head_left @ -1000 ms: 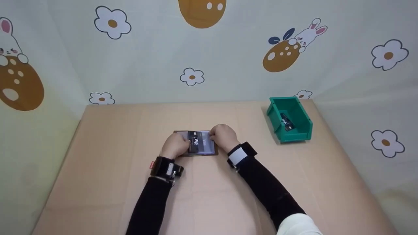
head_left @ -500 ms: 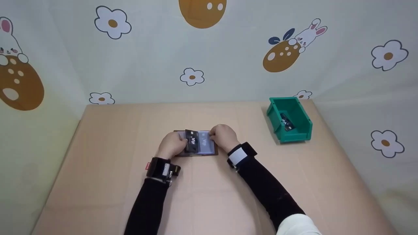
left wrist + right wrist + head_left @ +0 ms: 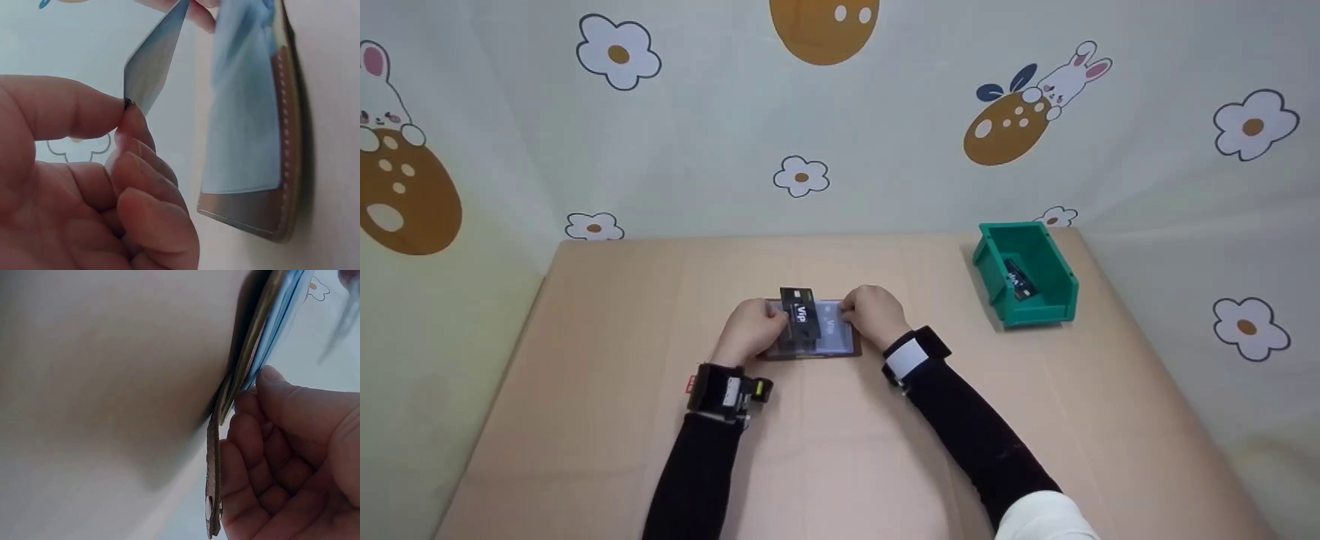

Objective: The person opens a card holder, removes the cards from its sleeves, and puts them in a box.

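Observation:
A black card marked "Vip" is pinched between the thumb and finger of my left hand. In the left wrist view the card tilts up, apart from the clear sleeves beside it. Below lies an open brown card holder with clear plastic sleeves; "Vip" lettering shows faintly through its right part. My right hand pinches the right edge of the sleeves. From the right wrist, the thumb presses on the sleeve edges, and the holder's snap strap hangs by the fingers.
A green bin stands at the table's back right, with a black "Vip" card inside. Brown paper-like covering spreads over the table. A patterned curtain rises behind and at both sides.
My left hand has drawn the card left, then up and away from me, so it now stands past the holder's far edge. The right hand and the green bin have stayed put.

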Motion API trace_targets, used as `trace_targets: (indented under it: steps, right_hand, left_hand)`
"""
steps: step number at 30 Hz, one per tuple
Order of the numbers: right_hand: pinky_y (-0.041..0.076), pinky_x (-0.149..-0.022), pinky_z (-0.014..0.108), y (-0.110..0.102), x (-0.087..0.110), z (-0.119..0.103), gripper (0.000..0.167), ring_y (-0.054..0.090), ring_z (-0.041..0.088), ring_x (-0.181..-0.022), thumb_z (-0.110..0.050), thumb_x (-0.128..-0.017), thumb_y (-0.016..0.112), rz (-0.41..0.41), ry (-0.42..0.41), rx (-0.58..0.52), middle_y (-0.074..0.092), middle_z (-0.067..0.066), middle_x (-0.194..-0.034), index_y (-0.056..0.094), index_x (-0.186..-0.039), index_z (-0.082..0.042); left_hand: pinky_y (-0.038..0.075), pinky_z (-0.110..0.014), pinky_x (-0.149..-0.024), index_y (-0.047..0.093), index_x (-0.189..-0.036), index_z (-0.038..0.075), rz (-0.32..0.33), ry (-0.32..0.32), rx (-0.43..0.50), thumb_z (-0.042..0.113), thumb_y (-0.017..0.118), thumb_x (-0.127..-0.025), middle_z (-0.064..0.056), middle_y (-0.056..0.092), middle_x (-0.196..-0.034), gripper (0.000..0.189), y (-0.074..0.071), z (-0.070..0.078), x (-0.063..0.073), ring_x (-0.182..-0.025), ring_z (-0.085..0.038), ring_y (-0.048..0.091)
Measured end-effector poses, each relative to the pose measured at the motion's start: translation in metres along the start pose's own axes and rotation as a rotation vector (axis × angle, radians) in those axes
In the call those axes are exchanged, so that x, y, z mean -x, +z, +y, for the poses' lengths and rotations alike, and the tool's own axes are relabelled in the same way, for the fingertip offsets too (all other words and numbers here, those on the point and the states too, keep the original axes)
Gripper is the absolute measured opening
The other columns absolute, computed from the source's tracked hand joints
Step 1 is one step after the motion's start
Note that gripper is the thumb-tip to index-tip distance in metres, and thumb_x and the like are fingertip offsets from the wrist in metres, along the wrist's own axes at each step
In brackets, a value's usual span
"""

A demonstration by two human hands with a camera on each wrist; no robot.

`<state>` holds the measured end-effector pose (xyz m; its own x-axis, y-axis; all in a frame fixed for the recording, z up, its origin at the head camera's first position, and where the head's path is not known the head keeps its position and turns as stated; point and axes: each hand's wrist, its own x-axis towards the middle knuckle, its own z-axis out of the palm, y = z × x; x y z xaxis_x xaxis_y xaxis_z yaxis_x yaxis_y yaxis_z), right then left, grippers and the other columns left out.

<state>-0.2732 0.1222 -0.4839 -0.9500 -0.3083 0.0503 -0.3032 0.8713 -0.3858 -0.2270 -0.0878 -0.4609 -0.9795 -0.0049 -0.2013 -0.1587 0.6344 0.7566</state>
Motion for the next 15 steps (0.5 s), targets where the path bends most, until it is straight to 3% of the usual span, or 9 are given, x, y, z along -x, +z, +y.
trace_targets:
  steps: [6,15]
  right_hand:
    - [0.051,-0.087,0.038,-0.001,0.0,-0.001,0.015,0.068,0.025,-0.1,-0.011,-0.085,0.077,-0.019,0.02,-0.004,0.074,0.006,-0.104,0.079,-0.1,-0.009]
    - [0.052,-0.086,0.039,0.0,-0.001,-0.001,0.015,0.068,0.024,-0.099,-0.012,-0.085,0.077,-0.023,0.024,0.006,0.074,0.005,-0.103,0.079,-0.1,-0.01]
  left_hand:
    - [0.036,-0.025,-0.048,0.052,-0.076,0.008,-0.04,0.012,0.057,0.019,0.055,-0.096,-0.001,0.045,-0.068,0.023,-0.007,0.007,0.004,-0.061,-0.016,0.044]
    - [0.033,-0.026,-0.049,0.049,-0.07,0.011,-0.071,0.056,0.104,0.02,0.057,-0.096,0.002,0.043,-0.063,0.028,-0.015,0.014,0.011,-0.057,-0.014,0.041]
